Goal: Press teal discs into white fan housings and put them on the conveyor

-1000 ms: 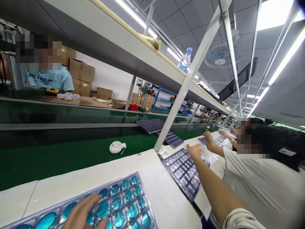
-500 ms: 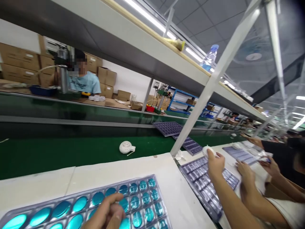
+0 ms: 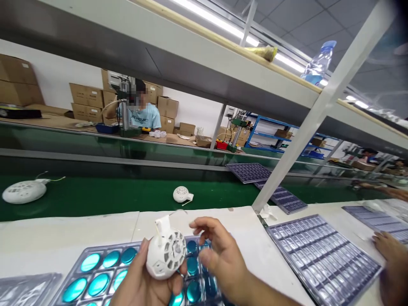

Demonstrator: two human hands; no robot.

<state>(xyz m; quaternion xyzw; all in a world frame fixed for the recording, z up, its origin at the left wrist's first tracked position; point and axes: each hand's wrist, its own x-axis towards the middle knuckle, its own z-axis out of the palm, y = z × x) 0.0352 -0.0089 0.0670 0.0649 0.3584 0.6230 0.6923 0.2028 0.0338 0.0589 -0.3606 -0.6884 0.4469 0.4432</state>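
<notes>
White perforated plastic housing [image 3: 165,250] sitting in left hand [image 3: 148,278], fingers [image 3: 177,287] curling closely around it, right hand [image 3: 223,259] hovering just beside with fingers [image 3: 207,224] spreading wide, teal-disc blister tray [image 3: 102,267] lying directly below, open white surface [image 3: 245,238] stretching right, green conveyor belt [image 3: 95,197] running along its far edge

Head-worn camera looks down across a green conveyor belt [image 3: 105,199].

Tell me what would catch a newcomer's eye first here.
The white perforated plastic ball held in the left hand at bottom centre stands out first, beside the open right hand. Beneath them lies a tray of shiny teal discs, and a green conveyor belt runs behind.
</notes>
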